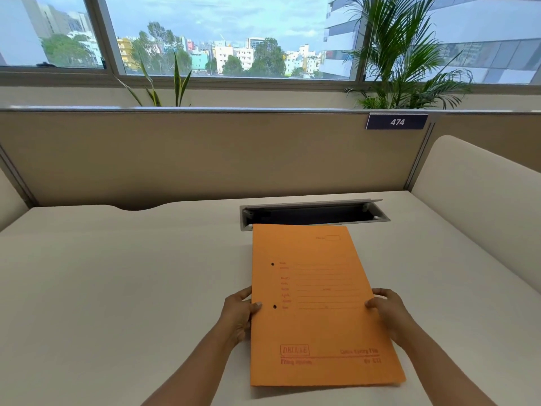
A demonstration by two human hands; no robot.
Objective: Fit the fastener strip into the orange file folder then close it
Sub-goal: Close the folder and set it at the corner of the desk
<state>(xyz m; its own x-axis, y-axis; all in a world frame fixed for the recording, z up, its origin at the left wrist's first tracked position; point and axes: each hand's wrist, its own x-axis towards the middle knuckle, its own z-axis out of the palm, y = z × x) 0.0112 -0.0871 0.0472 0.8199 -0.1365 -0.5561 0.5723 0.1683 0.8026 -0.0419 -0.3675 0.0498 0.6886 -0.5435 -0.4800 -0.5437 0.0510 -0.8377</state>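
Pale and matte, the counter (117,288) spreads wide below a tan partition, and the orange file folder (319,312) lies shut on it, its far edge just short of the open cable tray (313,213) set into the counter. That folder is thin card, flat and rectangular, printed in red, with two small punched holes near its left edge. Left of the folder, the left hand (238,315) holds the spine edge, thumb on top in a pinching grip; right of it, the right hand (386,310) pinches the opening edge the same way. No fastener strip is visible; whether it is already inside cannot be told. Judging from here, the smooth card could slide on the slick counter, or the cover could crease if lifted by one corner. Misaligned holes would likely block the strip's prongs.
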